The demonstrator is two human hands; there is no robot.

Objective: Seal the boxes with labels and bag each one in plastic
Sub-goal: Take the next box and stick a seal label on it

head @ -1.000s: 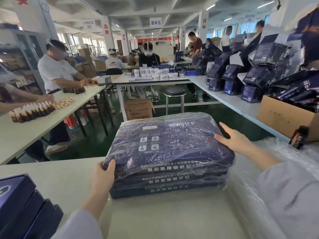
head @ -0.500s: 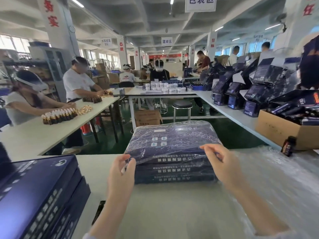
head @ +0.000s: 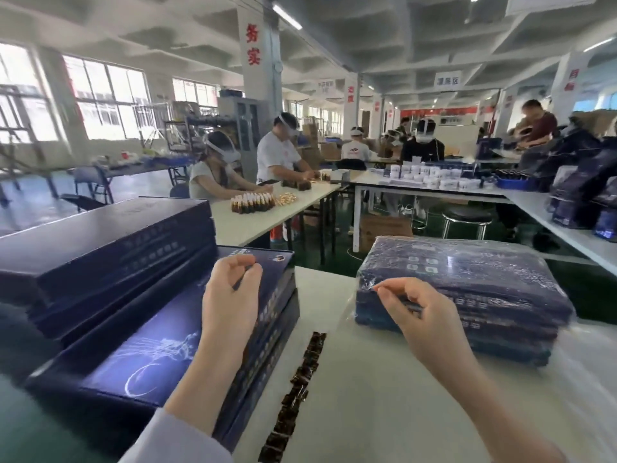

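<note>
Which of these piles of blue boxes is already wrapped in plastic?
The pile on the right, beyond the right hand: crinkled clear film covers it. The two piles on the left, by the left hand, show bare blue card.

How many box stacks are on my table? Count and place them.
3: a tall stack at far left, a lower stack by the left hand, a bagged stack at right. More may sit out of frame.

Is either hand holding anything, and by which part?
Left hand, above the unbagged boxes, holds nothing visible. Right hand curls at the bagged stack's corner; a pinch on plastic cannot be told.
</note>
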